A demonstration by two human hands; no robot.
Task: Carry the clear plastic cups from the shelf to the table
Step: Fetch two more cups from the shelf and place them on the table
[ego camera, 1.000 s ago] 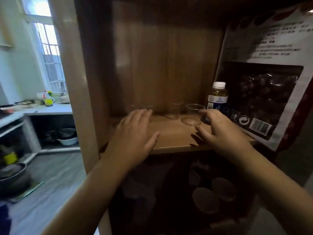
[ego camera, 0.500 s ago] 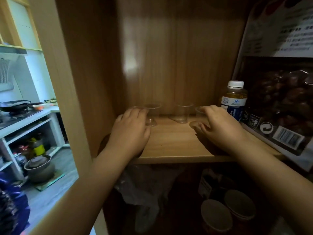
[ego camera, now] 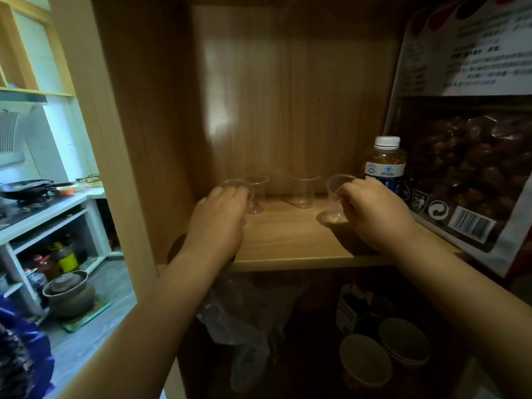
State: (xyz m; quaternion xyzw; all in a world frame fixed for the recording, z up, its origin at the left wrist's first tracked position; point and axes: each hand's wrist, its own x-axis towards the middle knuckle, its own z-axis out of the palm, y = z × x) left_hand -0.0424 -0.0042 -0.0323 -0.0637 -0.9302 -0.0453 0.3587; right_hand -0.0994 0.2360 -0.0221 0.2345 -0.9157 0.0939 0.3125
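Several clear plastic cups stand on a wooden shelf (ego camera: 288, 249) inside a cabinet. My left hand (ego camera: 220, 220) is wrapped around the leftmost cup (ego camera: 234, 184), whose rim shows above my fingers. My right hand (ego camera: 371, 214) grips the rightmost cup (ego camera: 335, 194) by its side, tilted a little. Two more cups stay untouched at the back: one (ego camera: 257, 194) just right of my left hand, one (ego camera: 303, 190) in the middle.
A white-capped bottle (ego camera: 384, 165) and a large bag of brown nuts (ego camera: 472, 156) stand at the shelf's right. Below are paper cups (ego camera: 365, 364) and a plastic bag (ego camera: 244, 326). The cabinet's side panel (ego camera: 121, 139) is at left, a kitchen counter (ego camera: 43, 208) beyond.
Both hands reached further into the shelf and closed on the outer cups; the right cup is now tilted in my grip.
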